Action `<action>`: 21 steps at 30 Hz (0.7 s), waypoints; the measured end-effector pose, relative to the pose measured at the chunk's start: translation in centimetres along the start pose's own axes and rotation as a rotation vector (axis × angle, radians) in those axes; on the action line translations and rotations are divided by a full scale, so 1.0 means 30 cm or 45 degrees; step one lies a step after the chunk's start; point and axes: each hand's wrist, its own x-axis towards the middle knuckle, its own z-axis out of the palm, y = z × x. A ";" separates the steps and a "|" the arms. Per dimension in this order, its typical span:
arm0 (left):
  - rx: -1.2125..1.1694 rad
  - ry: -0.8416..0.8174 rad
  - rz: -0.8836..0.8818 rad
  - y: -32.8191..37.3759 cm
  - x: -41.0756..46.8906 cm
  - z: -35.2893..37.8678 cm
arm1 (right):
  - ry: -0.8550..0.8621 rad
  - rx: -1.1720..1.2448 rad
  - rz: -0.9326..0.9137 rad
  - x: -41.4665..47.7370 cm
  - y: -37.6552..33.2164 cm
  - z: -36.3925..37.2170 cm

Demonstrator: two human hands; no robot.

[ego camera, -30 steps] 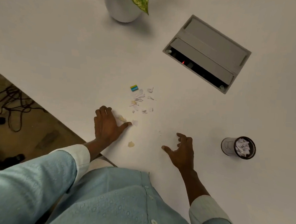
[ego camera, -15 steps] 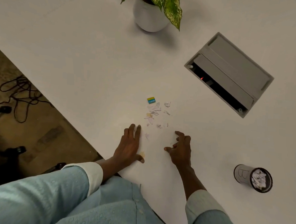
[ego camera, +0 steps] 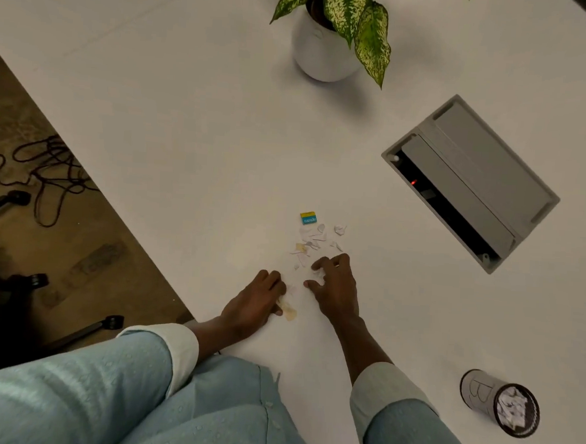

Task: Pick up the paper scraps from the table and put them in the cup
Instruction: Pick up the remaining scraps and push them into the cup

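Several paper scraps (ego camera: 313,238) lie clustered on table (ego camera: 188,119), just beyond both hands; cup (ego camera: 500,402) well apart, right
Right hand (ego camera: 335,286): fingers curled apart over nearest scraps, nothing clamped
Left hand (ego camera: 257,300): flat, fingers together, touching tan scrap (ego camera: 288,310)
Advice: pinch low, gather several per trip

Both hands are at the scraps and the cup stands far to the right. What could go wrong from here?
1. The scraps are tiny and light, so the right hand may scatter them rather than grip them.
2. The cup stands well away from the pile, so bits may drop on the way.
3. The left hand is near the table edge, and the tan scrap beside it could be brushed off.
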 end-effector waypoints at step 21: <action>-0.302 0.123 -0.455 0.078 -0.041 0.031 | 0.016 -0.136 -0.097 -0.135 -0.034 0.117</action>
